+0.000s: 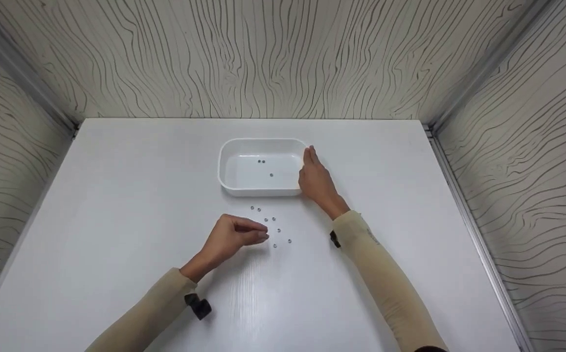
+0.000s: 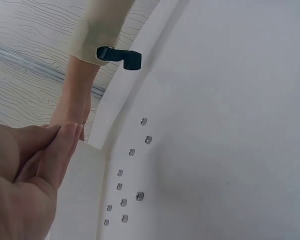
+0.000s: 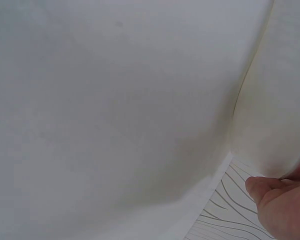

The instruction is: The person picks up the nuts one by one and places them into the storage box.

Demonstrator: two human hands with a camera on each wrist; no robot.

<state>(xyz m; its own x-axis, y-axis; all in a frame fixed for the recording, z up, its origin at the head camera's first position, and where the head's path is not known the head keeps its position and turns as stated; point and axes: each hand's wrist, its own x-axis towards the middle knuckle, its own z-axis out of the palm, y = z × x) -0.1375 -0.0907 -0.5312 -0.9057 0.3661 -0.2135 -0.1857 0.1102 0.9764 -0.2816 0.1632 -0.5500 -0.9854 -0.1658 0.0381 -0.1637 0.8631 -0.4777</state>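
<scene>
Small metal nuts (image 1: 272,230) lie scattered on the white worktop (image 1: 116,205), between the person and a white plastic tray (image 1: 224,168). They appear hard, light and smooth; my judgement is that they would roll or skid if nudged, and are best pinched one at a time across their flats between thumb and forefinger.

Nearest, the left hand (image 1: 231,237) sits at the near-left edge of the scatter, its fingers (image 2: 60,150) drawn together against the thumb in a pinch. Whether a nut is held in that pinch cannot be told from any view. The left wrist view shows about nine nuts loose on the worktop, apart from one another.

Further off, the right hand (image 1: 316,181) rests against the tray's right wall, fingers straight and flat along it, steadying rather than gripping.

Inside the tray three more nuts (image 1: 263,165) lie on the floor, two close together, one apart. Beyond stand wood-grain panelled walls (image 1: 283,58).
</scene>
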